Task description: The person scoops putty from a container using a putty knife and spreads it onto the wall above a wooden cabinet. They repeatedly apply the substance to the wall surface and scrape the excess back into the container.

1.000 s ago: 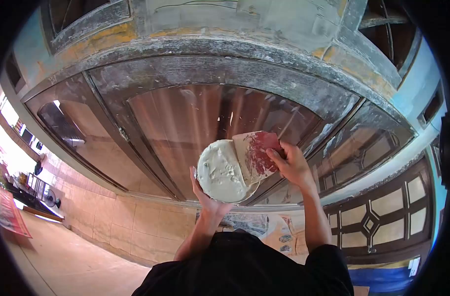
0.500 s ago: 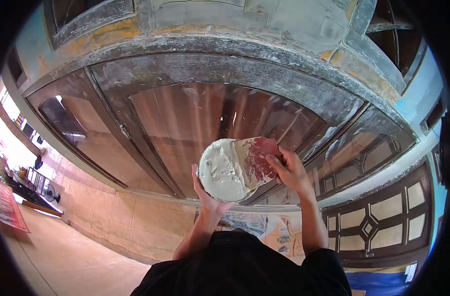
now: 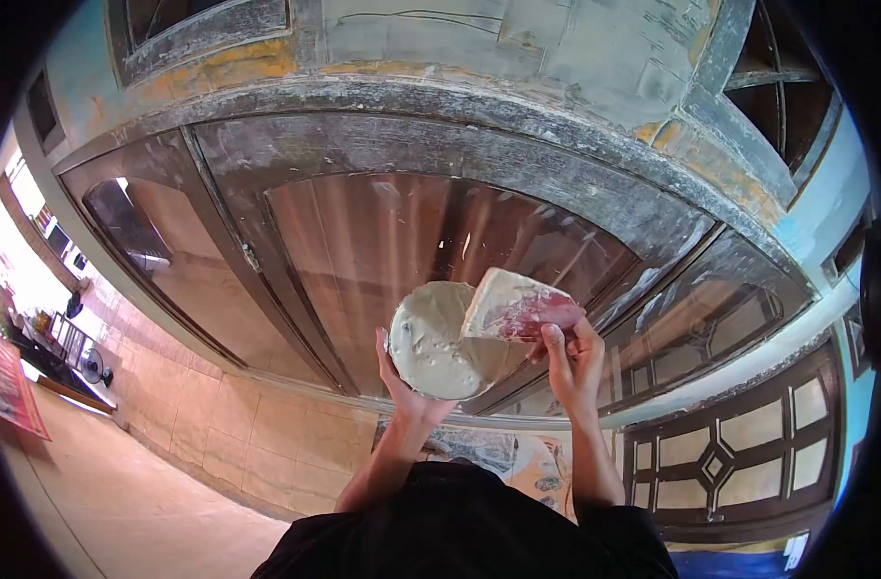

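My left hand (image 3: pixel 413 398) cups a round tub (image 3: pixel 495 361) from below and along its left side. White putty (image 3: pixel 429 345) fills most of the tub, lumpy on the left and smoothed at the upper right. In my right hand (image 3: pixel 577 372) is a red putty spreader (image 3: pixel 546 311), gripped between thumb and fingers. A pale layer of putty coats its left edge and upper face, with smears over the red part. The spreader is tilted, its left edge overlapping the tub's right side in this view.
Ahead stands a worn dark wooden frame (image 3: pixel 382 140) with glass panels (image 3: pixel 363 232). Patchy grey and yellow woodwork (image 3: pixel 595 43) is above it. A panelled door (image 3: pixel 715 468) lies at the lower right. Tiled floor (image 3: pixel 266 425), a fan (image 3: pixel 95 367) and furniture show at left.
My right hand has turned the spreader and drawn it off the putty, so its coated edge now faces up and left. The left hand keeps the tub nearly where it was.
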Motion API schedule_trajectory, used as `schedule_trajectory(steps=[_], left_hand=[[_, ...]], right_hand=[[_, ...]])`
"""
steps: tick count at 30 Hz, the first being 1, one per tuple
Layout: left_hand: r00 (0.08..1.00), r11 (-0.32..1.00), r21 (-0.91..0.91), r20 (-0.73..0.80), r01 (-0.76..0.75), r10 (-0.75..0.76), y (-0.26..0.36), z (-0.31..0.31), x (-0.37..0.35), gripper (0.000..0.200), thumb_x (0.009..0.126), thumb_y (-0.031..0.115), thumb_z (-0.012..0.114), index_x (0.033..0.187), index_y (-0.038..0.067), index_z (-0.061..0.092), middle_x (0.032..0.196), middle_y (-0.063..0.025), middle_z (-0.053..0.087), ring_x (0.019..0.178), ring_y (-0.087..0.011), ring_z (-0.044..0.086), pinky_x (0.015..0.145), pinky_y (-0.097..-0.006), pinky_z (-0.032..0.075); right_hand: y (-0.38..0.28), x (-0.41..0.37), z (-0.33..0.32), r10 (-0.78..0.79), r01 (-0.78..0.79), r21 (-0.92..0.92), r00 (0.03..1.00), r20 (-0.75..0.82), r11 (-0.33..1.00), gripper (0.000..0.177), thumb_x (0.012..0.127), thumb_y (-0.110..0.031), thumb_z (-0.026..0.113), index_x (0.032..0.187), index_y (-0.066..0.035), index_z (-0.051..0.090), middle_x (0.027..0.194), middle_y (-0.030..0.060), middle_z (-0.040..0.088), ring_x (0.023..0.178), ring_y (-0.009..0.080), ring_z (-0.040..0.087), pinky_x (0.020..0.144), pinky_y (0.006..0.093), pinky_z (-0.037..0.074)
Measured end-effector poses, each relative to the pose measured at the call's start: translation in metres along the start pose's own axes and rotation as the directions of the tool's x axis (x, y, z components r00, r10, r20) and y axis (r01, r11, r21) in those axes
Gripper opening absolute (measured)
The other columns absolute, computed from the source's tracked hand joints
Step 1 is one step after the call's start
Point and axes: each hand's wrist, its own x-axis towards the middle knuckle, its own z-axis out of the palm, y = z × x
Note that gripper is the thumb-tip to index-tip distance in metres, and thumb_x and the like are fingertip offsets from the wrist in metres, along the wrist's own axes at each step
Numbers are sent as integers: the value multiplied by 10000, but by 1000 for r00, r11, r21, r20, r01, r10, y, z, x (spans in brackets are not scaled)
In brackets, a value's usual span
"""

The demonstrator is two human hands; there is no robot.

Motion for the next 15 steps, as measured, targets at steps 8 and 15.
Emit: schedule_trajectory(steps=[8, 15], left_hand=[[993, 999, 26, -117, -23, 26, 3, -4, -1, 655, 896, 643, 401, 1309, 151, 529, 1303, -75, 550, 1181, -305, 510, 1008, -499, 392], [990, 1000, 16, -140, 18, -15, 5, -2, -4, 660, 891, 648, 400, 1295, 146, 539, 1279, -94, 560, 1159, -313, 521, 994, -504, 402]], right_hand=[[37, -8, -5, -99, 97, -65, 995, -24, 993, 145, 933, -97, 601, 937, 31, 670, 809, 14, 496, 606, 88, 537, 527, 217, 432], [42, -28, -6, -141, 151, -126, 986, 89, 981, 189, 853, 32, 562, 974, 28, 708, 707, 66, 640, 630, 127, 635, 584, 213, 467]])
